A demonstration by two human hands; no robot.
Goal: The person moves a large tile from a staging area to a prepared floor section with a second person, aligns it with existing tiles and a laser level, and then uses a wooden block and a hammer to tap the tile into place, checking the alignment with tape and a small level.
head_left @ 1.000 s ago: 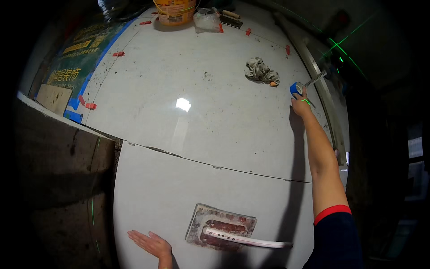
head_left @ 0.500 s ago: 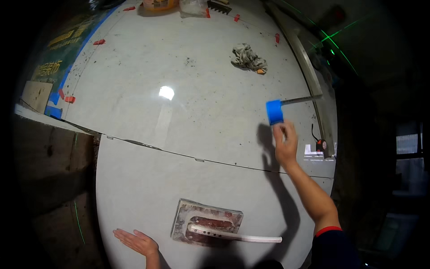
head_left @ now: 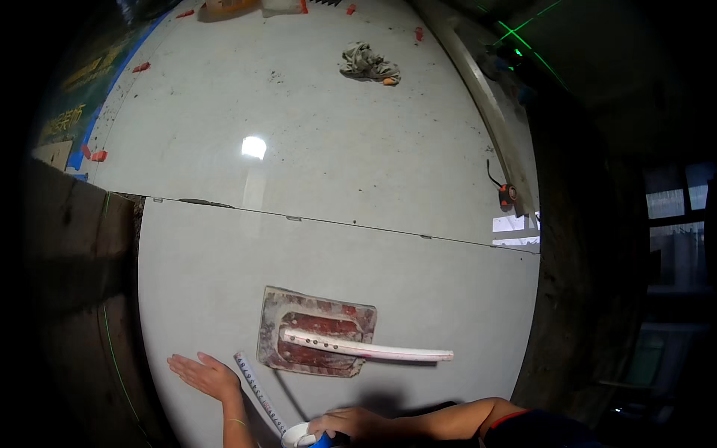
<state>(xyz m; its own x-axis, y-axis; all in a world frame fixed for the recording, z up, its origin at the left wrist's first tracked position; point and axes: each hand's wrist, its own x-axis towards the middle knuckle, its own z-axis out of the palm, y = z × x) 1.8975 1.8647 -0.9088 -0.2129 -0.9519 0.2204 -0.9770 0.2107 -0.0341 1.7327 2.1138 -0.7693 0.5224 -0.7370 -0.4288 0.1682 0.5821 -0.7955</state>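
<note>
Bringing blue-and-white roll and ruler in from far tile's right edge; right hand fingers curled round roll. Ruler now beside left hand, flat, apparently empty, near closer tile's left edge, within reach.

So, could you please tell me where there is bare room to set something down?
The far tile, lightly specked, between rag and tape measure; the near tile, between float handle and right edge. Crowded: ruler and roll, between left hand and right hand.
</note>
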